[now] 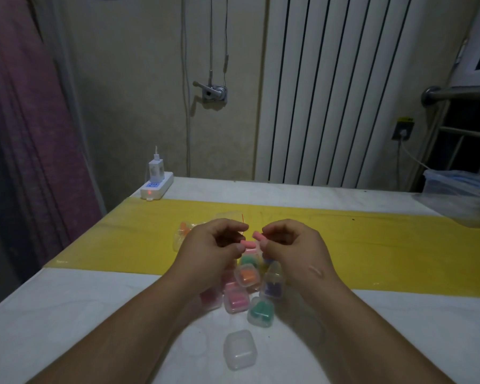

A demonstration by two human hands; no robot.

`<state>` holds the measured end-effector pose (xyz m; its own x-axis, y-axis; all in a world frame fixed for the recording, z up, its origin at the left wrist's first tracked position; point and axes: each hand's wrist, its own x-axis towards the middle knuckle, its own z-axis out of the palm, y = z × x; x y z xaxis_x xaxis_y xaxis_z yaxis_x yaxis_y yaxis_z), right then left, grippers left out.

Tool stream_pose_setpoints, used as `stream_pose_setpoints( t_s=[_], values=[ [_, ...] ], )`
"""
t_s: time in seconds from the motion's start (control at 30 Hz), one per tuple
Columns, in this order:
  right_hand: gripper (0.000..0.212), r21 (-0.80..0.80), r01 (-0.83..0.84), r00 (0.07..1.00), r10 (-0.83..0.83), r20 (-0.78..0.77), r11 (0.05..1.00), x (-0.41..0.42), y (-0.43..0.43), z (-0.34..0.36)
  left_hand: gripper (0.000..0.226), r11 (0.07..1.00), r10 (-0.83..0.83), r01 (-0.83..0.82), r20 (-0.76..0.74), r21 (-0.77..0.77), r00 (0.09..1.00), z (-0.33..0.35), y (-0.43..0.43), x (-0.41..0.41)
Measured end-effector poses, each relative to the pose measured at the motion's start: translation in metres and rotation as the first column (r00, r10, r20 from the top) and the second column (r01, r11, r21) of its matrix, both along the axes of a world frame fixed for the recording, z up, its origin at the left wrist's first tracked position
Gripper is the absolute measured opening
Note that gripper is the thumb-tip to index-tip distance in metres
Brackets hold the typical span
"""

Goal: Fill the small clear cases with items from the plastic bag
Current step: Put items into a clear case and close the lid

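Fingers of my right hand pinch a pink plug; my left hand pinches another, mid-frame. Below them I count several filled cases, so I'd say we're well along. One empty case waits lower centre; the plastic bag lies just left.

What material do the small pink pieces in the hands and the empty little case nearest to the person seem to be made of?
Pink pieces: probably soft foam, matte, no shine, rounded ends.
Empty case: likely clear, slightly frosted hard plastic; the table shows through it and its edges catch light.
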<state>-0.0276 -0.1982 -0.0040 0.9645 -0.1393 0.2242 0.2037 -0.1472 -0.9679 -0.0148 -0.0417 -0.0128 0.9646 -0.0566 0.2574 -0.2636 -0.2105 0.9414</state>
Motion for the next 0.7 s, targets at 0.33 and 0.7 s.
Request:
stream_pose_setpoints(
  t_s=[0.33,0.7],
  values=[
    [0.012,-0.124,-0.043,0.999,0.043,-0.004,0.991,0.006,0.001,-0.008,0.037,0.997,-0.048,0.046,-0.037,-0.058,0.998,-0.002,0.0,0.003],
    [0.015,-0.05,0.014,0.999,-0.012,0.031,0.999,0.008,-0.004,-0.007,0.02,0.892,-0.205,0.196,-0.024,0.407,0.979,0.015,0.019,-0.003]
  ],
)
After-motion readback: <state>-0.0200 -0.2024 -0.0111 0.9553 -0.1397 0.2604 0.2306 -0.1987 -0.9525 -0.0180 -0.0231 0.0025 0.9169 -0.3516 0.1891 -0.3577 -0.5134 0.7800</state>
